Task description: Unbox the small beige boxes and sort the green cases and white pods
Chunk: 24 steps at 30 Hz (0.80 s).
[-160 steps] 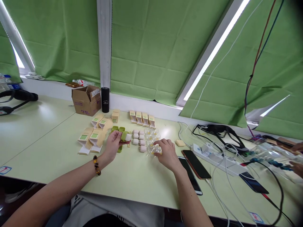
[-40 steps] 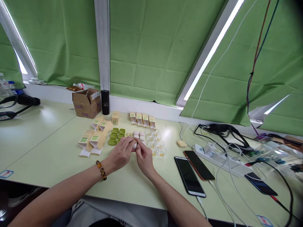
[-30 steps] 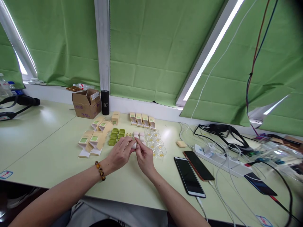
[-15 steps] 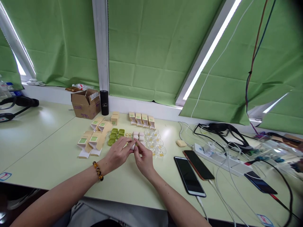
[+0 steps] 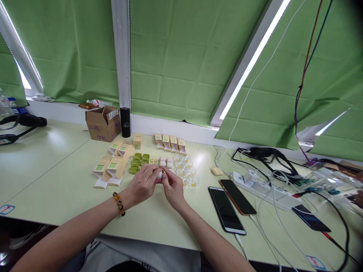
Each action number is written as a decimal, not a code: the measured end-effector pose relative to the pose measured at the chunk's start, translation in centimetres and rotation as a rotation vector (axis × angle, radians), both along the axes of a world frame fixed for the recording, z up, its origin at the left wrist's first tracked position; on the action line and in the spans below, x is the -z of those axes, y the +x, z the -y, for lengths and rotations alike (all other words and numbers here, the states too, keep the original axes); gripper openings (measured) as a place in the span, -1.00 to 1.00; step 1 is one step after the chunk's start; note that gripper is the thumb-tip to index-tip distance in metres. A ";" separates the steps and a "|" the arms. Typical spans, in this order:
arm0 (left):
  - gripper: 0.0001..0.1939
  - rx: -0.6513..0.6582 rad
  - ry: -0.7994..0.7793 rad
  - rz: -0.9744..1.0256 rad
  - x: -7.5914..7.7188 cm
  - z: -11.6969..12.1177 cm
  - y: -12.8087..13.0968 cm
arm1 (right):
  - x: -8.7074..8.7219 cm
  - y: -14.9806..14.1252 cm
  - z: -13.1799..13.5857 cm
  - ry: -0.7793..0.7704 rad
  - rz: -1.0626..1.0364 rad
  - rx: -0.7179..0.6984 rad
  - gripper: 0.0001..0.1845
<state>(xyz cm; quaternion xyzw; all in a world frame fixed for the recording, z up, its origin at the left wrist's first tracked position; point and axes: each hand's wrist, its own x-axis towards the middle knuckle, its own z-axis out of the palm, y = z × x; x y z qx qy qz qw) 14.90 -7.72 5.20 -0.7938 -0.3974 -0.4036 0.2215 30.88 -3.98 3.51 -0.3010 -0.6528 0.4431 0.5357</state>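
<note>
Between the fingertips of my left hand (image 5: 143, 184) and my right hand (image 5: 173, 189) is a small white rounded block (image 5: 159, 175). Both hands are closed on it, and the fingers cover much of it. Just beyond them stand pink and white blocks (image 5: 169, 165) of a similar shape. Small green square cups (image 5: 134, 169) lie past my left hand, partly hidden by it. Tiny yellowish pieces (image 5: 153, 161) sit between the cups and the blocks. To the right are several clear plastic covers (image 5: 193, 180) with yellow spots.
Open paper boxes (image 5: 115, 168) lie at left, and several more small boxes (image 5: 173, 143) stand behind. A cardboard carton (image 5: 102, 128) and a black cylinder (image 5: 125, 122) are at the back left. Phones (image 5: 227, 209), a power strip (image 5: 263, 190) and tangled cables occupy the right side.
Both hands stay together at nearly the same spot, with a slight shift of the fingers. A little more of the white block's face now shows between them.
</note>
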 end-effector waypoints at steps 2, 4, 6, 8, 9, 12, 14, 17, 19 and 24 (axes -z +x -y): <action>-0.60 0.009 -0.009 0.019 0.1 0.0 -0.1 | -0.1 0.0 0.0 -0.005 -0.026 -0.024 -0.55; -0.59 0.027 -0.015 0.051 0.2 -0.1 -0.2 | -0.2 0.2 -0.1 0.016 -0.014 -0.042 -0.55; -0.60 0.050 -0.020 0.089 0.3 -0.3 -0.4 | -0.2 0.6 -0.3 0.067 0.035 -0.051 -0.55; -0.62 0.065 -0.037 0.142 0.5 -0.5 -0.7 | -0.3 1.0 -0.5 0.126 0.094 -0.065 -0.53; -0.63 0.070 -0.052 0.179 0.5 -0.6 -0.8 | -0.2 1.2 -0.6 0.155 0.123 -0.072 -0.51; -0.66 0.098 -0.128 0.311 0.8 -0.8 -0.9 | -0.2 1.7 -0.9 0.244 0.207 -0.071 -0.39; -0.69 0.124 -0.181 0.378 0.8 -0.8 -0.9 | -0.3 1.8 -1.0 0.289 0.243 -0.025 -0.42; -0.73 0.152 -0.251 0.456 0.7 -0.6 -0.6 | -0.4 1.5 -1.1 0.311 0.218 0.039 -0.54; -0.75 0.168 -0.294 0.506 0.6 -0.5 -0.2 | -0.3 1.3 -0.9 0.305 0.176 0.021 -0.58; -0.75 0.210 -0.338 0.705 0.4 -0.4 -0.1 | 0.4 1.1 -1.2 0.231 0.076 -0.015 -0.61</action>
